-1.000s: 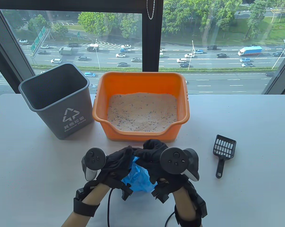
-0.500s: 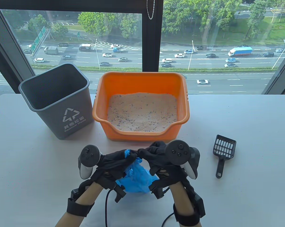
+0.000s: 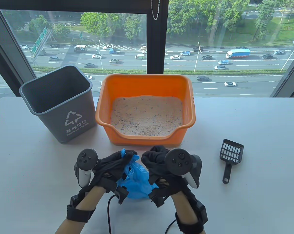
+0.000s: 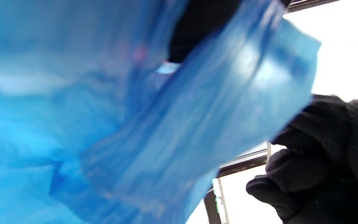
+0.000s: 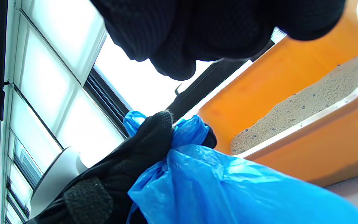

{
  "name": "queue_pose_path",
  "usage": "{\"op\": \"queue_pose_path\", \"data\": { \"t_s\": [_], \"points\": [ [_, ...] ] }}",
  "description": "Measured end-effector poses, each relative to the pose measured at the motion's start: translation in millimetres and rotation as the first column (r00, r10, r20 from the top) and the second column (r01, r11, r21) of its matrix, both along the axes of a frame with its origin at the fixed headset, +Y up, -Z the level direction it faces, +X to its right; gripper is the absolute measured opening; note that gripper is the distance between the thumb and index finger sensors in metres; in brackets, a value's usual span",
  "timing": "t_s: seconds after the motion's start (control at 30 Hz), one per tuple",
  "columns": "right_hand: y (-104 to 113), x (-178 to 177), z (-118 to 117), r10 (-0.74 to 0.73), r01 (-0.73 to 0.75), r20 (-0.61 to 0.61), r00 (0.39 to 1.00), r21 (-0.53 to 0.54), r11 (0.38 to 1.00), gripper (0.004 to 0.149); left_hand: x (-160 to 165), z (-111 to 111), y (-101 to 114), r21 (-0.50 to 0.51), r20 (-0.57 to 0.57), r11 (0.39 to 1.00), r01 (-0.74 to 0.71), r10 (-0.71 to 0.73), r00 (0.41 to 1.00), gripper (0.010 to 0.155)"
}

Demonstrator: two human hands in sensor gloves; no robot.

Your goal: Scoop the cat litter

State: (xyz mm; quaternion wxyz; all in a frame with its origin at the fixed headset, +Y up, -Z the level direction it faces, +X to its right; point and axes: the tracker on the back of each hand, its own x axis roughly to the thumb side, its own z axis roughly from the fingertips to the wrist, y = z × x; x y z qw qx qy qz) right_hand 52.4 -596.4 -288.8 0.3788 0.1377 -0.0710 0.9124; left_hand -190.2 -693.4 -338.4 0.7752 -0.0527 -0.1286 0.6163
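A blue plastic bag [image 3: 137,181] sits on the table in front of the orange litter box [image 3: 147,141], which holds pale litter [image 3: 147,117]. My left hand [image 3: 122,158] grips the bag's gathered neck; this also shows in the right wrist view [image 5: 141,149]. My right hand [image 3: 153,157] is curled just right of the neck, apart from it, with no blue plastic in its fingers [image 5: 197,28]. The bag [image 4: 135,124] fills the left wrist view. A black slotted scoop [image 3: 231,156] lies alone on the table to the right.
A grey waste bin [image 3: 64,117] stands left of the litter box, open at the top. The window runs behind the table's far edge. Glove cables trail off the table's near edge.
My right hand has let go of the bag's top and pulled slightly away. My left hand now holds the gathered neck alone. Both hands shifted a little left.
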Motion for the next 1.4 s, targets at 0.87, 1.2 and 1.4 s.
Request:
{"op": "queue_pose_path", "data": {
  "t_s": [0.87, 1.2, 1.4],
  "points": [
    [-50.2, -12.5, -24.9, -0.121, 0.137, 0.125, 0.985, -0.127, 0.982, 0.039, 12.7, 1.3, 0.5, 0.066, 0.155, 0.998, -0.019, 0.008, 0.988, 0.053],
    [-20.2, -44.0, 9.1, 0.135, -0.134, -0.004, 0.991, 0.065, 0.989, 0.037, 6.9, -0.9, 0.4, 0.052, 0.042, 0.998, 0.018, -0.021, 0.999, 0.048],
    [-27.9, -63.5, 12.4, 0.369, -0.379, -0.175, 0.913, -0.027, 0.925, 0.047, -3.3, -11.1, -11.3, -0.105, 0.169, 0.989, -0.101, 0.117, 0.979, 0.049]
  ]
}}
